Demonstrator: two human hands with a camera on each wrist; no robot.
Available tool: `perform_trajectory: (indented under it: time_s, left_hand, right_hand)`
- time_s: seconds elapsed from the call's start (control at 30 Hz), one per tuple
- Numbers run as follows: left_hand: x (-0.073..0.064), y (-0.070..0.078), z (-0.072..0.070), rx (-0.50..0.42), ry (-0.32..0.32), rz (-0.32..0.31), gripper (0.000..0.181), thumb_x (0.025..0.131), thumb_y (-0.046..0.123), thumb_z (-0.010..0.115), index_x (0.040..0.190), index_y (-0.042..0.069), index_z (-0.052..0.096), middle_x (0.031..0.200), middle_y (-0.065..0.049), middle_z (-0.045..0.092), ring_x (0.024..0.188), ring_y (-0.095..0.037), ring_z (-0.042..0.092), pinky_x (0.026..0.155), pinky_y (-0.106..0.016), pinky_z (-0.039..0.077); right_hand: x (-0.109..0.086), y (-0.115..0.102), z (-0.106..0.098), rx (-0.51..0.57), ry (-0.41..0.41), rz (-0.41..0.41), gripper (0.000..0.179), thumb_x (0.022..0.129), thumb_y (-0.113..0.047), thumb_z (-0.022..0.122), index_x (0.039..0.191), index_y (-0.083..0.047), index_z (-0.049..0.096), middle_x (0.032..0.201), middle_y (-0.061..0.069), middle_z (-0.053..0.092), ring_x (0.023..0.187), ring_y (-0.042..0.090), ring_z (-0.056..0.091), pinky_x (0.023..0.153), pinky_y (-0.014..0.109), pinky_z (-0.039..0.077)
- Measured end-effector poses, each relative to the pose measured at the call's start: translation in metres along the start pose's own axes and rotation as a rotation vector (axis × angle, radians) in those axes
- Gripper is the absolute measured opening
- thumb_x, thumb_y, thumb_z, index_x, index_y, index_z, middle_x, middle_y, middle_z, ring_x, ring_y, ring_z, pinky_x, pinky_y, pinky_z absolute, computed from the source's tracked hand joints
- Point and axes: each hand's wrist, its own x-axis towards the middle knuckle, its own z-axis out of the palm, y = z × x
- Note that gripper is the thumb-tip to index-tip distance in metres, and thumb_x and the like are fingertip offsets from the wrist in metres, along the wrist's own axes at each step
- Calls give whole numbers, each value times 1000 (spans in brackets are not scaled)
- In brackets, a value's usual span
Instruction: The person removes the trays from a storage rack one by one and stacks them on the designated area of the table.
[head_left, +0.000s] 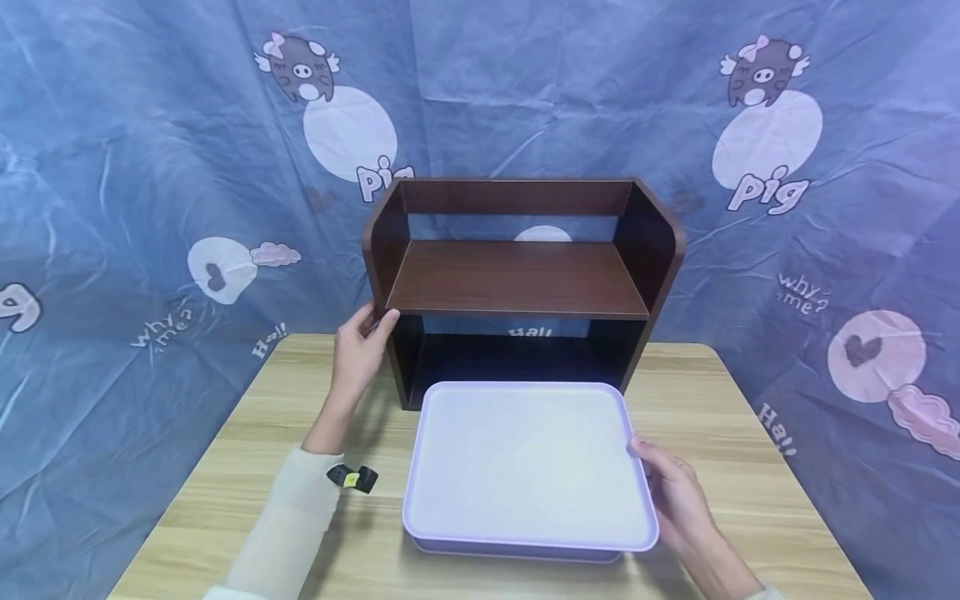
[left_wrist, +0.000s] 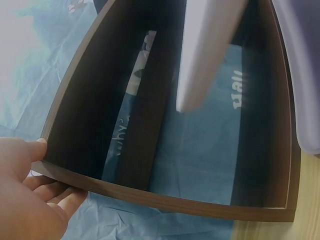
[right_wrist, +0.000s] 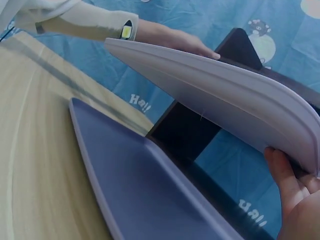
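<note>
A dark brown wooden shelf (head_left: 517, 279) stands at the back of the table. My left hand (head_left: 363, 337) grips its left side panel, thumb on the front edge and fingers behind it; the left wrist view shows this hand (left_wrist: 30, 192) on the shelf's panel (left_wrist: 95, 105). In front of the shelf lies a lavender box (head_left: 517, 550) with a pale lid (head_left: 525, 458). My right hand (head_left: 660, 483) holds the lid's right edge. In the right wrist view the lid (right_wrist: 215, 95) is tilted up off the box (right_wrist: 145, 185), with my fingers (right_wrist: 285, 185) under it.
The light wooden table (head_left: 750, 467) has bare surface left and right of the box. A blue cartoon-print cloth (head_left: 150, 167) hangs behind and around the table. A small black and yellow tag (head_left: 351, 478) sits at my left sleeve.
</note>
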Motion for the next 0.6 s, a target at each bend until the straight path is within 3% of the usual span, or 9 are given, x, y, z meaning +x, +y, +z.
perform_trajectory:
  time_s: [0.6]
  left_hand:
    - [3, -3, 1, -31, -2, -25, 54, 105, 27, 72, 149, 0, 59, 149, -23, 62, 139, -30, 62, 117, -32, 54]
  right_hand:
    - [10, 24, -2, -41, 107, 38, 30, 110, -20, 58, 91, -26, 80, 85, -10, 77, 82, 7, 71, 77, 25, 65]
